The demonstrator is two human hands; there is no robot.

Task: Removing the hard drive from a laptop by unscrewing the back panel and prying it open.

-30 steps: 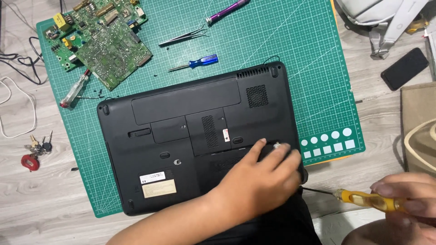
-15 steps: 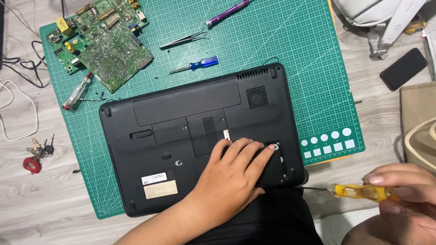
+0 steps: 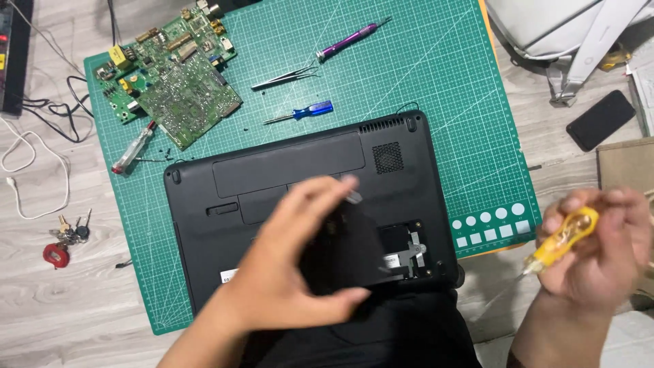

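The left hand (image 3: 293,266) pinches a black cover panel (image 3: 344,245) between thumb and fingers (image 3: 327,194), tilted up off the underside of the black laptop (image 3: 286,170), so the open bay (image 3: 405,249) beside it shows its metal bracket. The right hand (image 3: 599,252) is curled tightly round a yellow-handled screwdriver (image 3: 562,238), held clear to the side. The laptop lies face down on a green cutting mat (image 3: 443,102) on the worktop. Further out I count one circuit board (image 3: 170,75), one pair of tweezers (image 3: 286,78), three more screwdrivers, and one bunch of keys (image 3: 65,238).

White rect. label (image 3: 229,274) on laptop (image 3: 286,170) underside, near left edge
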